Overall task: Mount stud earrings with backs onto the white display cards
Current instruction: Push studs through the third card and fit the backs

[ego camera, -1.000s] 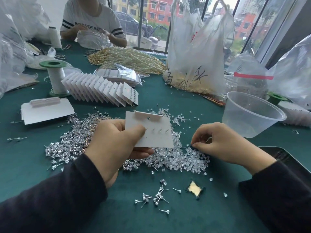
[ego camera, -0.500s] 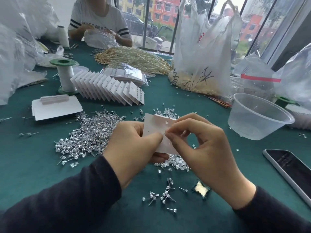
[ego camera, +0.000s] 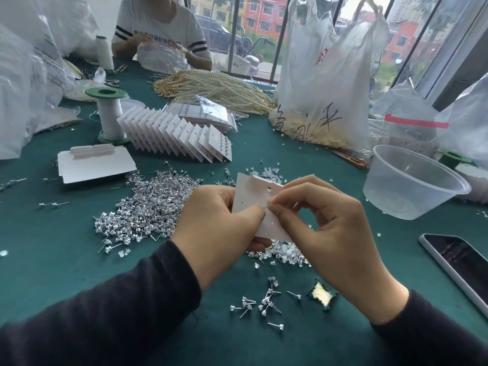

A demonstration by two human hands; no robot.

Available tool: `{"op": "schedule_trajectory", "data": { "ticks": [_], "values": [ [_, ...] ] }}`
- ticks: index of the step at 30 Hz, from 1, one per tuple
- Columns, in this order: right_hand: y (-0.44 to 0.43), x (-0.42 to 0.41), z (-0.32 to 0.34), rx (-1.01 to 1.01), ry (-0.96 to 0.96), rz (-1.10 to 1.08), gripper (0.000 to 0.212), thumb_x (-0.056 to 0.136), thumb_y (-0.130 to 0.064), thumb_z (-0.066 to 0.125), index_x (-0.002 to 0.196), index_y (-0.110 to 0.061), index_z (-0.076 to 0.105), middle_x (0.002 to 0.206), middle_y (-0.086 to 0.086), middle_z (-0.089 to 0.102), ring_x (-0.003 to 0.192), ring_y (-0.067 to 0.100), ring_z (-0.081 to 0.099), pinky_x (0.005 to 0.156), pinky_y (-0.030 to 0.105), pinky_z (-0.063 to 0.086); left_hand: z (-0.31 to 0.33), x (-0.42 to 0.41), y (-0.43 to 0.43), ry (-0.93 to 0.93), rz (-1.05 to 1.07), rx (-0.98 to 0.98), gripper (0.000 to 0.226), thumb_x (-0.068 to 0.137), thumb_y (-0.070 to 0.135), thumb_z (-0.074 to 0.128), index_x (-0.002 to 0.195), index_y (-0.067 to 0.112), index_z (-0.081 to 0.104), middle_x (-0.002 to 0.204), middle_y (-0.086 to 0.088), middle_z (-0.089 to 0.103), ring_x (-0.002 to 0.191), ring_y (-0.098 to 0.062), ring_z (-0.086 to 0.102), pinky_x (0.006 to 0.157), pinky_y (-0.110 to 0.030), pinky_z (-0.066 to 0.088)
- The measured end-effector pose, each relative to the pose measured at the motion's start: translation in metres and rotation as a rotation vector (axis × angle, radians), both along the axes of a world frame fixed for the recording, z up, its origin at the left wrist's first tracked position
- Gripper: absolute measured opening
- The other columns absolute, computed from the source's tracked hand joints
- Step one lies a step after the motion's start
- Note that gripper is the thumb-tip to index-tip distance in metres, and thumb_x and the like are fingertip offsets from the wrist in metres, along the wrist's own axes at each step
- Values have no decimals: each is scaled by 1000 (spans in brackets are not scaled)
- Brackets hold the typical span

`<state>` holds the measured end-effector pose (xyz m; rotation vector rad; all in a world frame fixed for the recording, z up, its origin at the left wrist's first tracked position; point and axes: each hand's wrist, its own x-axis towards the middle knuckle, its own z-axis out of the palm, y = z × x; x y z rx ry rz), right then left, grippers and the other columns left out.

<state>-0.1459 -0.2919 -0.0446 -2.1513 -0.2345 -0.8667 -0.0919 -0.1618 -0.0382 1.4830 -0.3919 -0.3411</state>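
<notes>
My left hand point(ego camera: 219, 225) holds a white display card point(ego camera: 253, 199) upright above the green table, thumb pressed on its back. My right hand point(ego camera: 324, 225) pinches something tiny against the card's back at a stud post; the piece itself is too small to make out. A heap of silver stud earrings point(ego camera: 148, 207) lies left of the card. Clear earring backs point(ego camera: 280, 253) are piled under and behind it. A few loose studs point(ego camera: 264, 303) lie near the table's front.
A fanned row of filled cards point(ego camera: 174, 133) and a stack of blank cards point(ego camera: 92, 162) sit at the left. A clear plastic bowl point(ego camera: 412, 180), a phone point(ego camera: 459, 262), a thread spool point(ego camera: 108, 114), pearl strands point(ego camera: 211, 88) and plastic bags point(ego camera: 324, 75) surround the work area. Another person point(ego camera: 161, 30) sits opposite.
My right hand left the pile of clear backs and came up to the card, fingertips now pinched at its back. The view shifted slightly left and closer.
</notes>
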Motion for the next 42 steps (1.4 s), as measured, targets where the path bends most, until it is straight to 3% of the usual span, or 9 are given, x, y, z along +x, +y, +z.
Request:
{"op": "schedule_trajectory", "data": {
  "ticks": [9,13,20,24,28,31,35,40,42],
  "values": [
    [3,0,-5,-61,-50,-19,3,76,-2,68,75,-5,70,79,-2,64,73,12,60,65,26,48,-2,1,0,-44,9,-1,20,79,-1,57,63,6,68,57,-11,68,45,-23,65,42,-25,53],
    [6,0,-7,-91,-77,-43,6,75,0,67,76,-6,69,79,-4,63,73,9,60,66,20,47,-3,0,2,-87,-10,-13,16,79,-1,58,66,0,67,62,-18,67,47,-25,65,45,-30,56],
    [5,1,-9,-49,-53,-44,4,76,-2,66,75,-5,70,80,-3,64,74,12,61,66,26,50,-2,0,1,-48,-24,-19,16,79,-4,56,67,-3,67,61,-17,67,48,-23,65,44,-27,54],
    [5,0,-7,-80,-99,-77,5,75,-2,67,77,-6,68,81,-3,62,72,10,59,66,23,48,0,0,0,-87,10,5,25,78,-3,58,57,7,67,53,-7,67,47,-21,65,45,-31,56],
    [7,-1,-7,-136,-109,-100,5,73,0,65,72,-5,64,76,0,60,70,9,57,64,20,47,-2,-1,1,-181,36,68,16,76,-1,59,63,3,68,60,-13,70,50,-22,68,50,-43,58],
    [8,-1,-8,-178,-119,-121,6,72,1,65,71,-4,64,76,2,60,69,7,54,66,15,44,-2,-1,2,-217,31,91,16,66,12,59,65,-1,67,62,-17,69,52,-23,68,52,-47,57],
    [9,-1,-9,-195,-123,-119,6,74,2,65,72,-4,64,76,1,59,69,7,52,67,15,43,-3,0,2,-231,36,94,24,59,17,53,63,-2,65,60,-18,68,51,-25,68,50,-43,58],
    [8,0,-8,-178,-106,-101,5,75,1,63,74,-4,63,76,2,59,70,10,54,65,20,46,0,3,5,-162,-65,67,14,76,5,66,63,3,66,57,-12,68,49,-23,67,49,-36,58],
    [3,-1,-4,-86,-72,-95,6,78,-3,61,75,-8,62,75,-2,59,71,10,55,65,21,46,9,7,7,13,-252,-7,27,71,31,70,64,5,67,58,-11,68,47,-23,65,45,-29,56]
  ]
}}
